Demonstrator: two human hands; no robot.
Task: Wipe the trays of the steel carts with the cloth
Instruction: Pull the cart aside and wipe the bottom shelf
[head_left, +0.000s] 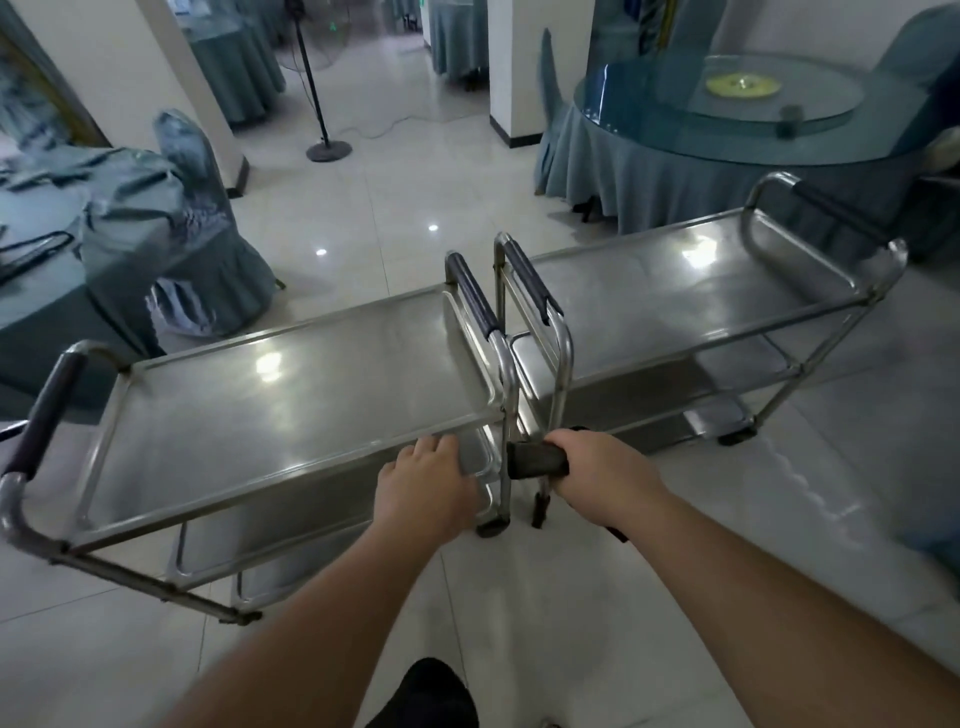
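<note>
Both forearms reach forward and down from the bottom of the view. The left hand (423, 483) lies palm down on the near rim of the left cart's top tray (291, 400), close to its right corner; its fingers curve over the edge, and whether they hold anything beneath cannot be told. The right hand (597, 467) is closed round a dark rolled object (535, 461), knuckles up, wrist level, with the roll projecting leftward from the fist; this grip is tight and full. The roll may be the cloth, though its material cannot be confirmed.

Count of carts: two. The left cart (218, 530) and the right cart (800, 364) stand end to end on the tiled floor (395, 218), their inner ends just beside each other. Each has one top tray, with lower shelves visible beneath. The right cart's top tray (675, 296) is bare and reflects ceiling lights. Padded handles visible: four, one at each end of each cart.

Surroundings: one round table (649, 171) with a teal skirt and a glass turntable (753, 88) at upper right; one covered chair (182, 223) at left; one standing fan (317, 78) behind; one white pillar (535, 67) at centre rear
</note>
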